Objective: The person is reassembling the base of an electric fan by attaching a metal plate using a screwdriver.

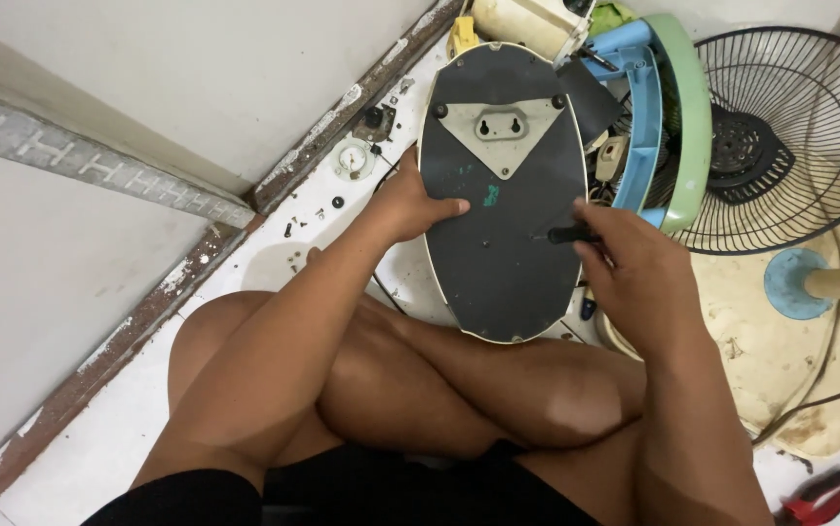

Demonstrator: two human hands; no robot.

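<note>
Dark oval fan base plate [498, 224], underside up, black screwdriver [568, 235] against it.

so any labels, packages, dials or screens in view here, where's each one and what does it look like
No packages or screens.
Green mark: small smudged patch, middle of the dark oval base plate held by the left hand and right hand.
Round dial: white disc on the floor, left of the plate, by the wall.
</note>
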